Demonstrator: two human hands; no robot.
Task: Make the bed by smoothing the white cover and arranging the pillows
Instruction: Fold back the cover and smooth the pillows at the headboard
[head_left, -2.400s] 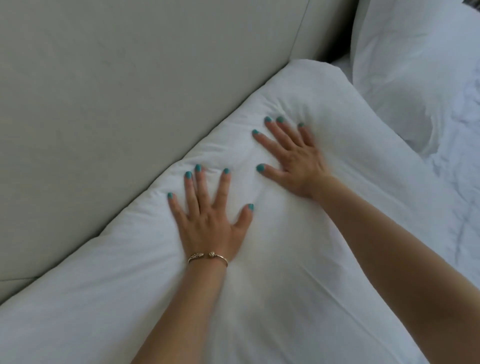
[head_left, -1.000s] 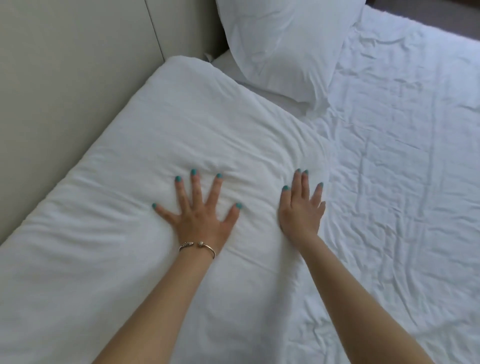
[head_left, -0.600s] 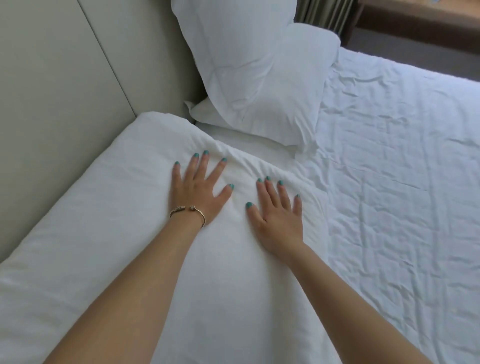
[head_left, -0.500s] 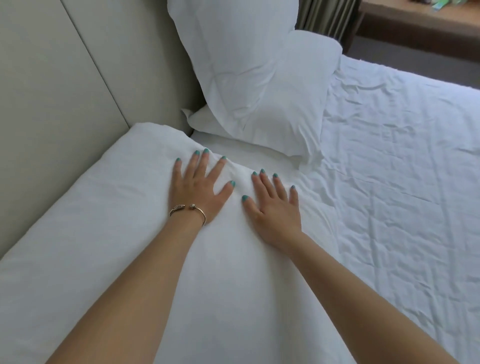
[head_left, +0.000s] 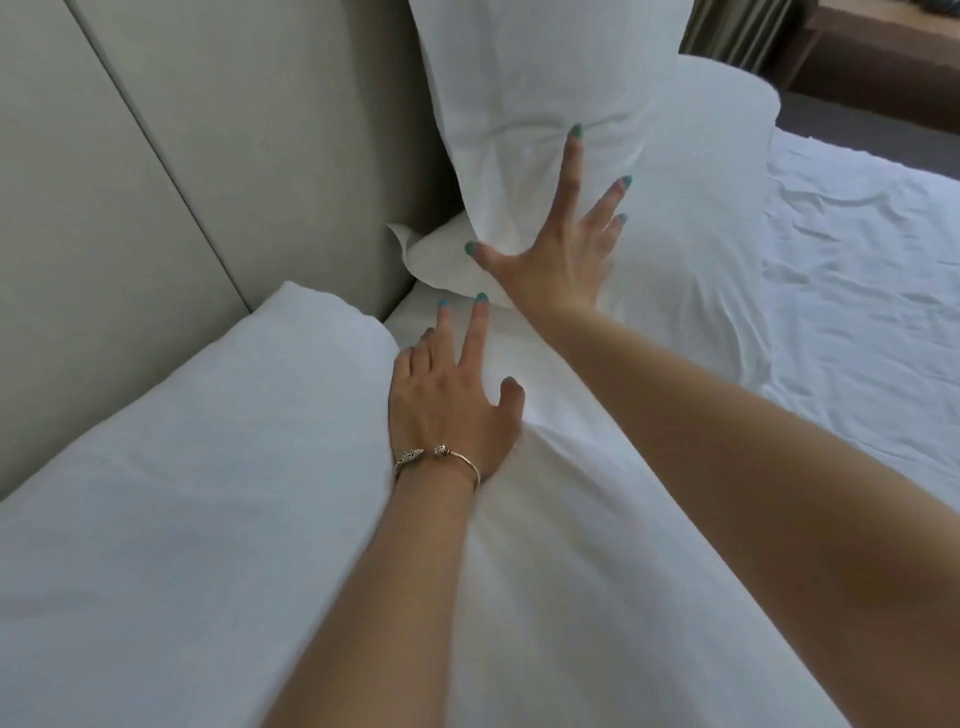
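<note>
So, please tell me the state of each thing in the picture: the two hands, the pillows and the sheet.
left hand: open, fingers straight, resting on the near pillow
right hand: open, fingers spread, reaching to the upright pillow
near pillow: lying flat along the headboard
upright pillow: leaning on the headboard, creased
far pillow: lying under it
sheet: wrinkled

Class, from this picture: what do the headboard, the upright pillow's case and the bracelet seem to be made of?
Headboard: likely matte beige upholstery; seamed panels.
Pillow case: thin woven white fabric, probably cotton; fine creases.
Bracelet: shiny gold-toned metal, probably; open cuff with knobbed ends.
</note>
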